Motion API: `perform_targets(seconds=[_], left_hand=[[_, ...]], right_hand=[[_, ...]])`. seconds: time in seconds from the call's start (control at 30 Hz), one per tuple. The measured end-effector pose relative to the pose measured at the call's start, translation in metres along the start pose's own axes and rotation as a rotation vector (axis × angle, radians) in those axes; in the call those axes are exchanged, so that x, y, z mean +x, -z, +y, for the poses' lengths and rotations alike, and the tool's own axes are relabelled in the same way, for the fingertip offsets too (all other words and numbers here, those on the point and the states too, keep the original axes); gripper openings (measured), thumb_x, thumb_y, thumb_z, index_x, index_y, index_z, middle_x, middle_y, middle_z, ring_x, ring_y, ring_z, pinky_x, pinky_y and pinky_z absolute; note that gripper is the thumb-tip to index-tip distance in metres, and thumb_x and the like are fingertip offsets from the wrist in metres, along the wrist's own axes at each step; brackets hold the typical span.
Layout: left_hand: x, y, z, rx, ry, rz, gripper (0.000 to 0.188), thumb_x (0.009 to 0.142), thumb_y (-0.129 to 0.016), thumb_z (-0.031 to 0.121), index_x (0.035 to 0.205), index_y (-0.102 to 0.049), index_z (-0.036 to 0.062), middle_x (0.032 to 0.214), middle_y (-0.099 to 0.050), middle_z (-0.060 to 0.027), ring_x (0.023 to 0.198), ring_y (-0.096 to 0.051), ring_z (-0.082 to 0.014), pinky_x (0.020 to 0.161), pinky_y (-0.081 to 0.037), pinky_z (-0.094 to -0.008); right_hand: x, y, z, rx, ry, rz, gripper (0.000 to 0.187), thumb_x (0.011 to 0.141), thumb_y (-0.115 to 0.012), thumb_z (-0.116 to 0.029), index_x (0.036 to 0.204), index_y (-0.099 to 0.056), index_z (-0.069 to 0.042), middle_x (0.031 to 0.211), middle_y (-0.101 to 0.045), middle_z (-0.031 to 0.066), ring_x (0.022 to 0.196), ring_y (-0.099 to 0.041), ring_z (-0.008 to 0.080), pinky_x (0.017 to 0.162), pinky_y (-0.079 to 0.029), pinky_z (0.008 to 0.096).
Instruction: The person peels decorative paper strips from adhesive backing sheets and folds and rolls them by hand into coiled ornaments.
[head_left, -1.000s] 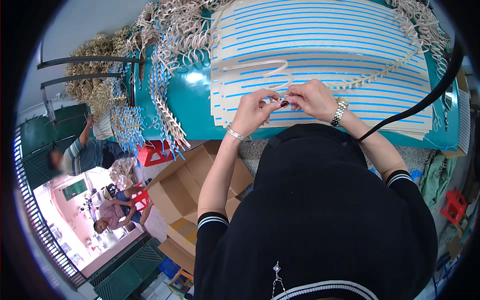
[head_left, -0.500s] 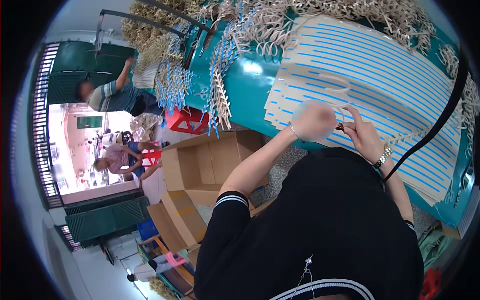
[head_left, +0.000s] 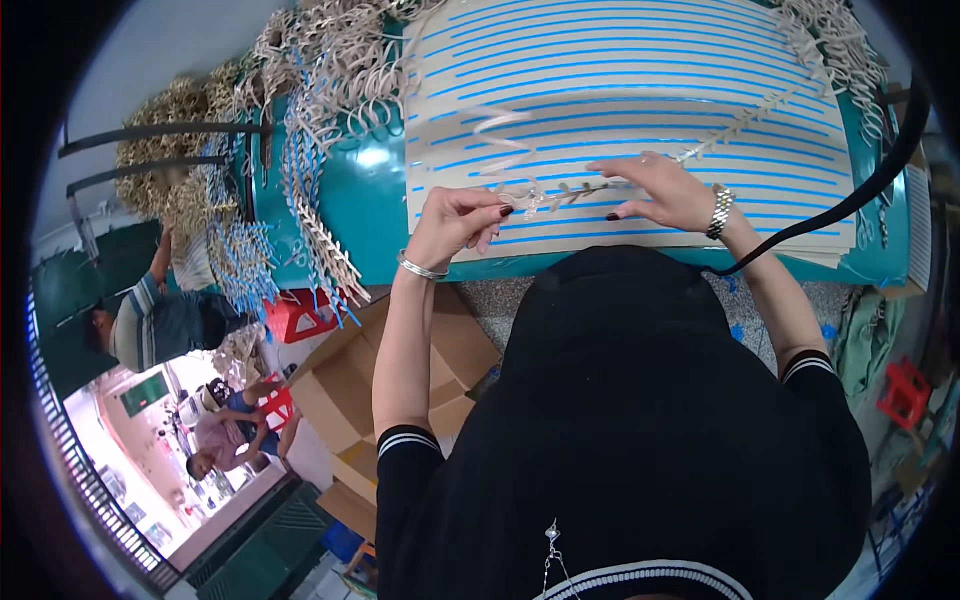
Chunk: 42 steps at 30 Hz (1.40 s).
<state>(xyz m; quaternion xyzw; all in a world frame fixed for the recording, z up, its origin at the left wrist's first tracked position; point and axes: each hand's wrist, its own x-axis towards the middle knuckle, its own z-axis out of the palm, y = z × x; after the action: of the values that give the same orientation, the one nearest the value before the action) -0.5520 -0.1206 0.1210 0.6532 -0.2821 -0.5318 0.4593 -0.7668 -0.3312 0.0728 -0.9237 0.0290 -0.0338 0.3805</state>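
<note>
My left hand [head_left: 458,225] pinches one end of a thin artificial leaf sprig [head_left: 567,192], thumb against fingertips. A pale curly strip [head_left: 497,140] coils away from beside these fingers toward the far side. My right hand [head_left: 668,195] hovers over the sprig with thumb and fingers apart; the sprig passes beneath it and runs on toward the far right. Whether that hand touches the stem, I cannot tell. Under both hands lie large beige sheets [head_left: 600,225] with rows of blue stripes.
Heaps of curly beige strips [head_left: 340,75] and blue-and-beige strips [head_left: 235,245] cover the left of the green table [head_left: 365,190]. A black cable [head_left: 850,220] hangs at my right. Open cardboard boxes [head_left: 350,390] and red stools [head_left: 300,315] stand left; people [head_left: 225,440] are there.
My hands have moved apart, and the sprig now stretches between them. The right hand's fingers have spread. My view has turned, so table and sheets lie more squarely ahead.
</note>
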Motion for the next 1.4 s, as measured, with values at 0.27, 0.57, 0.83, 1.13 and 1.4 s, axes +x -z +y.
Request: perform_targets(seconds=[0.27, 0.57, 0.83, 1.13, 1.4], left_hand=[[0.009, 0.009, -0.002, -0.106, -0.005, -0.102, 0.011, 0.079, -0.062, 0.005, 0.077, -0.064, -0.0058, 0.061, -0.054, -0.0042, 0.043, -0.041, -0.0043, 0.038, -0.027, -0.0179], [0.013, 0.011, -0.001, -0.216, 0.029, -0.203, 0.015, 0.078, -0.064, 0.008, 0.08, -0.064, -0.0066, 0.064, -0.05, -0.0053, 0.048, -0.035, -0.0038, 0.038, -0.021, -0.0171], [0.018, 0.011, -0.002, -0.305, 0.009, -0.327, 0.014, 0.077, -0.066, 0.009, 0.082, -0.065, -0.0034, 0.065, -0.051, -0.0032, 0.05, -0.039, -0.0046, 0.04, -0.022, -0.0168], [0.017, 0.014, -0.015, -0.286, -0.034, -0.304, 0.016, 0.076, -0.067, 0.011, 0.077, -0.065, -0.0042, 0.065, -0.05, -0.0037, 0.05, -0.037, -0.0044, 0.039, -0.021, -0.0169], [0.022, 0.001, -0.008, -0.313, -0.159, -0.384, 0.022, 0.072, -0.07, 0.017, 0.07, -0.064, -0.0046, 0.06, -0.052, -0.0074, 0.056, -0.044, -0.0124, 0.047, -0.034, -0.0233]], right_hand=[[-0.001, 0.002, -0.005, 0.261, -0.105, 0.069, 0.025, 0.077, -0.064, -0.021, 0.098, -0.063, -0.007, 0.081, -0.065, 0.0082, 0.071, -0.06, 0.021, 0.067, -0.046, 0.0327], [0.005, 0.016, -0.006, 0.545, -0.253, 0.124, 0.012, 0.077, -0.063, -0.007, 0.086, -0.061, 0.0, 0.066, -0.057, 0.0035, 0.061, -0.056, 0.0084, 0.053, -0.044, 0.0225], [0.007, 0.012, -0.004, 0.473, -0.132, 0.292, 0.016, 0.075, -0.065, -0.013, 0.085, -0.06, -0.001, 0.06, -0.059, 0.0053, 0.053, -0.057, 0.0122, 0.052, -0.042, 0.025], [-0.013, 0.047, -0.048, 0.296, -0.066, 0.318, 0.01, 0.074, -0.065, -0.01, 0.073, -0.06, -0.001, 0.063, -0.057, 0.0057, 0.058, -0.052, 0.0159, 0.057, -0.04, 0.0283], [-0.011, 0.04, -0.039, 0.291, -0.066, 0.322, 0.009, 0.075, -0.065, -0.008, 0.072, -0.059, -0.001, 0.063, -0.057, 0.0047, 0.058, -0.05, 0.0152, 0.058, -0.039, 0.0281]])
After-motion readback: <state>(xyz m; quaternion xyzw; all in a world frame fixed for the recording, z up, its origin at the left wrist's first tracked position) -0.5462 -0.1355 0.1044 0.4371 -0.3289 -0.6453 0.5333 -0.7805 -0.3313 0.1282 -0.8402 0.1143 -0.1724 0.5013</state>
